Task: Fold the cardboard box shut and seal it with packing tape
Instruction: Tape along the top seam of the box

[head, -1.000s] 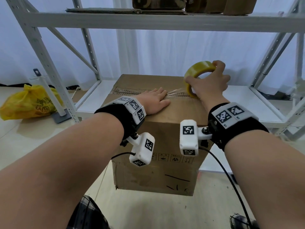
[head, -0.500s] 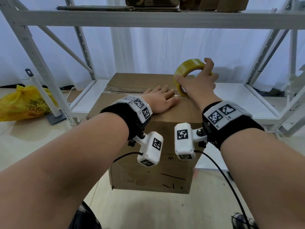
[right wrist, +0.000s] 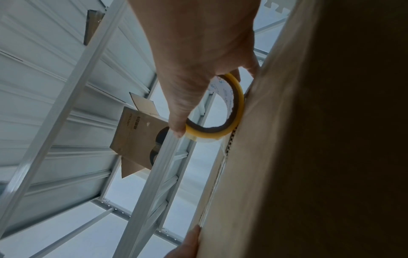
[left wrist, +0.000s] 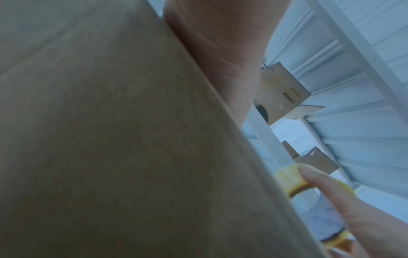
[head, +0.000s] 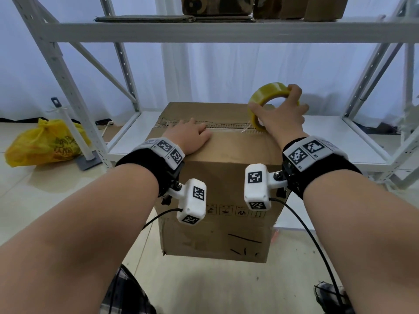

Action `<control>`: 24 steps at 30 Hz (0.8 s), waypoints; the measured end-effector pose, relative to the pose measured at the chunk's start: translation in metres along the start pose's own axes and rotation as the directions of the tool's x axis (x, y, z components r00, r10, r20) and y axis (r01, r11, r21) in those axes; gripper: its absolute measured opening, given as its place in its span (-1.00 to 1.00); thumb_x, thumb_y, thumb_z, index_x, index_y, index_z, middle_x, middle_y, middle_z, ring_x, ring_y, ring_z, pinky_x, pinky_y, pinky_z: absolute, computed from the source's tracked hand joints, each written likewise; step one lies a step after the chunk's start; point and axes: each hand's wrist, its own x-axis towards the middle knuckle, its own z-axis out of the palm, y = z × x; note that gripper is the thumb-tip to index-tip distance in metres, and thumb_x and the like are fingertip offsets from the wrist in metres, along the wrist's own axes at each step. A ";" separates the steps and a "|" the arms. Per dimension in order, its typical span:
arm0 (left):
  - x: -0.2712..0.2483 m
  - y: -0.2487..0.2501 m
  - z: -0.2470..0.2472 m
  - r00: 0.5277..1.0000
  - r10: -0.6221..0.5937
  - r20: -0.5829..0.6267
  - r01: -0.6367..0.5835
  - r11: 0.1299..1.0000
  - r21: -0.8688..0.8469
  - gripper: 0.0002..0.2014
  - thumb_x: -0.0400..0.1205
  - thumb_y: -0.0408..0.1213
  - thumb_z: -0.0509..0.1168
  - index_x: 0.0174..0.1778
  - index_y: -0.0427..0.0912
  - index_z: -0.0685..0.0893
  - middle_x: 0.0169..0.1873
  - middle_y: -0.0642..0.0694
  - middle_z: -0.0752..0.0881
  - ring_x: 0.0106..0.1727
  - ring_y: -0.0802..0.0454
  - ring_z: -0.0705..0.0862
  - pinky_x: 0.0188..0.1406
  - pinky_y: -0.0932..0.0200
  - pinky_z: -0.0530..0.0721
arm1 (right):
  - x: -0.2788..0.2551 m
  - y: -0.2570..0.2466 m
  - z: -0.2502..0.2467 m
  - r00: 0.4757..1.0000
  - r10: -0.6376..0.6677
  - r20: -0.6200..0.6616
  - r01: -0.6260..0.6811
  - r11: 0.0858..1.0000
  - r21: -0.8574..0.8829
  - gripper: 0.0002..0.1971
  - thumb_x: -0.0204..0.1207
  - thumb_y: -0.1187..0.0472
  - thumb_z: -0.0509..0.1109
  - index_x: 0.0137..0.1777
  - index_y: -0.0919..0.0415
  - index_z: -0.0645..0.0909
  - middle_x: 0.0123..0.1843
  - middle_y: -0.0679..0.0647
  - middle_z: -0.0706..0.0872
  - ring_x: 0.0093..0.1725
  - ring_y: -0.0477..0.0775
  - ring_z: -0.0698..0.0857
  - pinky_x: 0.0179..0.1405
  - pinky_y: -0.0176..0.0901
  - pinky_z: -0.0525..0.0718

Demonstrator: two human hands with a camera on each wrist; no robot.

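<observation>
A brown cardboard box stands in front of me with its top flaps folded shut. My left hand lies flat on the top, fingers over the left end of the centre seam. My right hand grips a yellow roll of packing tape standing on edge at the right end of the seam. A clear strip of tape runs along the seam between the two hands. The right wrist view shows the tape roll against the box top, with a fingertip hooked over its rim.
A white metal shelf rack rises behind the box, with cardboard boxes on its upper shelf. On the floor at the left sit a yellow plastic bag and a white post on a grey base.
My right hand has pulled the tape roll to the right along the seam, away from the left hand. My left hand has slid left toward the seam's left end.
</observation>
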 end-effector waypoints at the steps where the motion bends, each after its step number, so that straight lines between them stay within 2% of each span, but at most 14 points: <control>1: 0.001 0.005 0.000 1.000 -0.013 0.007 0.013 1.000 0.016 -0.43 0.73 0.13 -0.18 0.64 0.01 0.17 0.66 -0.12 0.08 0.65 -0.19 0.08 0.61 -0.25 0.02 | 0.002 0.001 -0.002 1.000 0.002 0.003 -0.002 1.000 0.014 -0.08 0.30 -0.23 0.52 0.54 -0.07 0.07 0.43 0.23 0.24 0.35 0.37 0.44 0.15 0.07 0.46; 3: 0.002 0.015 0.001 1.000 0.015 0.024 -0.015 1.000 0.017 -0.40 0.73 0.11 -0.18 0.65 -0.12 0.13 0.67 -0.11 0.05 0.67 -0.13 0.02 0.61 -0.24 -0.04 | 0.006 0.002 -0.007 1.000 0.002 0.027 -0.004 0.997 0.072 -0.10 0.33 -0.27 0.49 0.54 -0.05 0.08 0.44 0.22 0.28 0.27 0.23 0.44 0.19 0.03 0.46; 5: 0.001 0.026 0.000 0.994 0.103 0.040 -0.103 0.995 -0.001 -0.42 0.76 0.03 -0.19 0.66 -0.20 0.07 0.67 -0.12 0.01 0.68 -0.07 -0.03 0.61 -0.17 -0.07 | 0.010 0.002 -0.011 0.999 0.002 0.052 -0.010 0.988 0.154 -0.17 0.39 -0.32 0.40 0.53 -0.03 0.09 0.41 0.14 0.38 0.20 0.13 0.46 0.15 -0.06 0.45; 7: 0.001 0.033 -0.002 0.986 0.158 0.050 -0.158 0.987 -0.014 -0.46 0.78 -0.04 -0.20 0.66 -0.24 0.06 0.67 -0.15 0.00 0.68 -0.06 -0.03 0.60 -0.10 -0.08 | 0.013 0.003 -0.013 0.998 0.017 0.058 -0.029 0.978 0.205 -0.21 0.43 -0.31 0.37 0.51 0.02 0.11 0.29 0.05 0.44 0.20 0.12 0.51 0.13 -0.08 0.46; 9: 0.003 0.038 -0.005 0.984 0.164 0.070 -0.163 0.986 -0.019 -0.46 0.79 -0.05 -0.20 0.67 -0.23 0.01 0.68 -0.14 -0.04 0.68 -0.05 -0.06 0.60 -0.07 -0.10 | 0.016 0.004 -0.014 0.996 0.058 0.060 -0.071 0.972 0.226 -0.20 0.42 -0.27 0.41 0.48 0.09 0.12 0.24 0.06 0.45 0.21 0.14 0.53 0.14 -0.06 0.49; 13: 0.010 0.056 -0.003 0.965 0.243 0.100 -0.245 0.969 0.005 -0.45 0.79 -0.04 -0.20 0.67 -0.19 -0.03 0.68 -0.11 -0.07 0.68 -0.04 -0.09 0.62 -0.07 -0.12 | 0.018 -0.002 -0.012 0.987 0.137 0.080 -0.150 0.967 0.206 -0.05 0.36 -0.30 0.44 0.52 0.24 0.06 0.44 0.18 0.44 0.34 0.20 0.51 0.28 0.04 0.53; 17: 0.017 0.069 -0.001 0.955 0.281 0.092 -0.282 0.959 -0.005 -0.46 0.79 -0.03 -0.19 0.68 -0.17 -0.01 0.68 -0.10 -0.05 0.68 -0.02 -0.07 0.63 -0.07 -0.11 | 0.019 0.001 -0.009 0.987 0.140 0.074 -0.152 0.968 0.198 0.00 0.35 -0.33 0.45 0.54 0.26 0.04 0.52 0.19 0.40 0.41 0.20 0.48 0.32 0.03 0.51; 21: 0.018 0.065 0.001 0.955 0.282 0.092 -0.281 0.959 -0.029 -0.45 0.79 -0.02 -0.19 0.68 -0.14 -0.04 0.68 -0.08 -0.05 0.68 0.01 -0.08 0.63 -0.02 -0.12 | 0.018 0.008 -0.009 0.983 0.164 0.077 -0.180 0.934 0.309 -0.04 0.35 -0.29 0.48 0.53 0.21 0.08 0.58 0.07 0.36 0.44 0.15 0.47 0.27 -0.01 0.49; 24: 0.018 0.066 0.001 0.957 0.278 0.083 -0.276 0.961 -0.027 -0.46 0.79 -0.02 -0.18 0.68 -0.15 -0.02 0.68 -0.09 -0.04 0.68 0.01 -0.07 0.63 -0.01 -0.10 | 0.016 0.004 -0.010 0.989 0.147 0.026 -0.148 0.934 0.325 -0.11 0.31 -0.24 0.53 0.47 0.19 0.19 0.53 0.06 0.43 0.34 0.10 0.51 0.13 -0.06 0.49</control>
